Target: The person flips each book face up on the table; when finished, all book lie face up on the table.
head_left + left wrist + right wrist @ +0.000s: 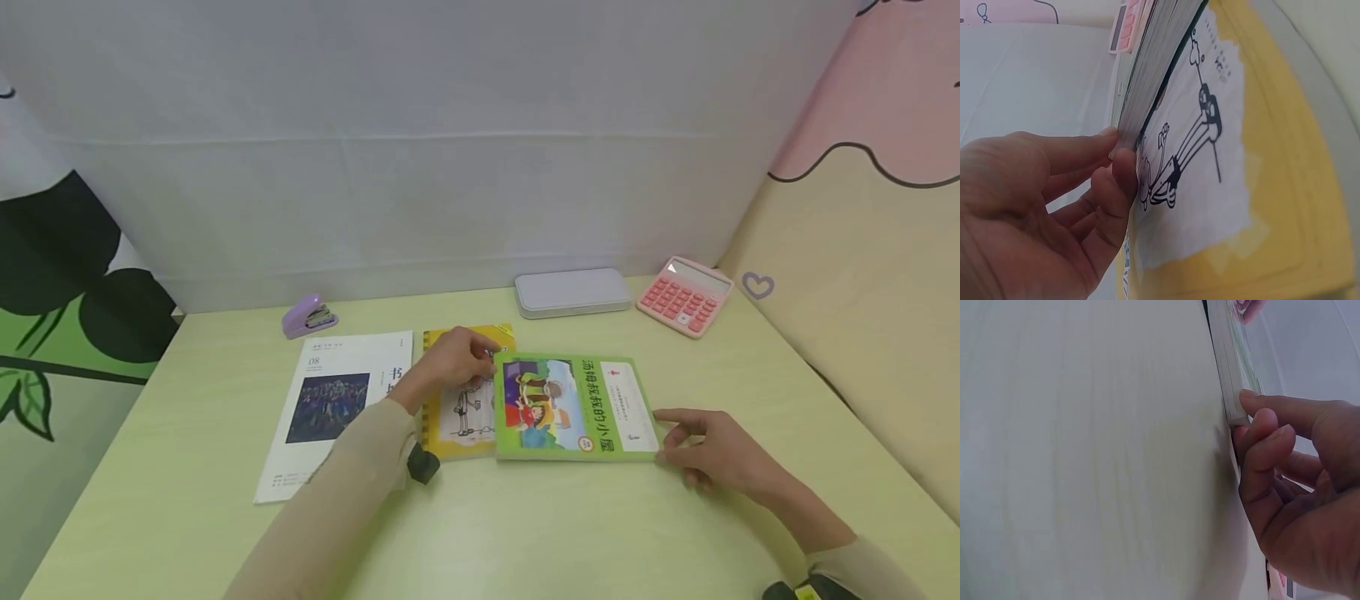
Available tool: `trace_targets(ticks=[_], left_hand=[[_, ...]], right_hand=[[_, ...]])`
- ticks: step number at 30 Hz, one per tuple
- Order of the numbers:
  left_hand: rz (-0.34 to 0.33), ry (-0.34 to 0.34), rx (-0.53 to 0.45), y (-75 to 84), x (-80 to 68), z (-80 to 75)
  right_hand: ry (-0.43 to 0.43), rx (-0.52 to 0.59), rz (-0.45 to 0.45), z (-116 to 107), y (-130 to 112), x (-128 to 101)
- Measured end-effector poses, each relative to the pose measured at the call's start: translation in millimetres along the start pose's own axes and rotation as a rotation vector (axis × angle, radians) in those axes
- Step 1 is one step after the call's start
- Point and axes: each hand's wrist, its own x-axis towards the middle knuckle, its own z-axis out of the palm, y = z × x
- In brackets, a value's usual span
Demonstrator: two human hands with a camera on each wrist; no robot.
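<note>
A green picture book (622,408) lies partly over a yellow spiral-bound book (457,442) with a line drawing on its cover. At the green book's upper left corner, my left hand (459,358) pinches its edge, above the yellow cover. My right hand (723,454) holds the opposite side near the lower right corner, thumb and fingers at the edge. In the left wrist view, the green book's page block (1160,62) stands between thumb and fingers. The right wrist view shows a thumb on top of the page block (1225,362), with some fingertips hidden beneath.
A white booklet (330,350) lies left of the yellow book, partly behind my left sleeve. Along the back stand a purple stapler (306,317), a pale grey flat case (573,292) and a pink calculator (686,296). A white cloth wall (450,208) rises behind the table.
</note>
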Motion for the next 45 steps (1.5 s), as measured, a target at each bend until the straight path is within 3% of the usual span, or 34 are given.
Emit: trace_targets(ticks=[11, 22, 33, 45], left_hand=[[-0.014, 0.023, 0.018, 1.3, -10.6, 4.3], [-0.05, 0.04, 0.105, 5.1, -23.6, 9.8], [-0.003, 0.048, 0.168, 3.7, -37.6, 11.3], [0.007, 0.003, 0.138, 0.5, -45.7, 13.4]], right_hand=[[-0.003, -0.042, 0.026, -15.8, 1.5, 9.0], [-0.021, -0.086, 0.021, -33.9, 3.7, 26.2], [-0.048, -0.121, 0.01, -46.9, -0.7, 45.5], [-0.054, -0.087, 0.057, -55.7, -6.5, 63.8]])
